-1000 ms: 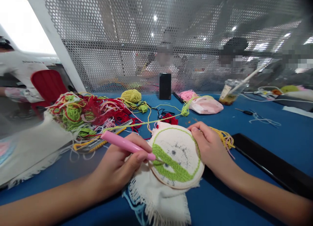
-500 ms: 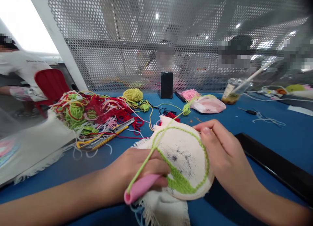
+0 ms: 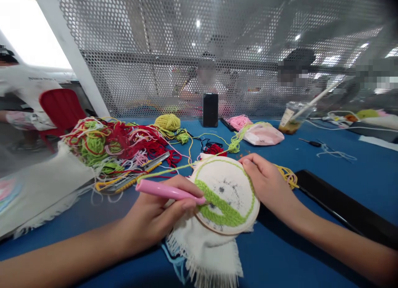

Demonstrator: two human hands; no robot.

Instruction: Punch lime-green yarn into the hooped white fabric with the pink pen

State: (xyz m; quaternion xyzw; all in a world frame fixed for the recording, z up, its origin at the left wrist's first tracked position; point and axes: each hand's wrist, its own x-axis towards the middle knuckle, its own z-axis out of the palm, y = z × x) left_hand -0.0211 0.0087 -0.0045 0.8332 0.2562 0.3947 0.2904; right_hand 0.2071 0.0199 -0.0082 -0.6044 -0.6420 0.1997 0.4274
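My left hand is closed around a pink punch needle, whose tip meets the cloth at the left part of the hoop. Green yarn runs from the tool's rear end across to a small green ball. The round embroidery hoop holds white cloth with a green loop outline, a filled green band and dark marks. On the hoop's right edge my right hand is closed, its thumb on top and other fingers partly hidden. Fringed cloth hangs below.
Tangled yarn and a box cutter lie left, beside another white cloth. A phone stands by the mesh. Pink packet, drink cup and long black object are right. People sit beyond the mesh and at left.
My left hand has turned the pink tool so its rear end points up and left and its tip shows at the cloth. The hoop and my right hand have shifted slightly left; yellow yarn now shows behind.
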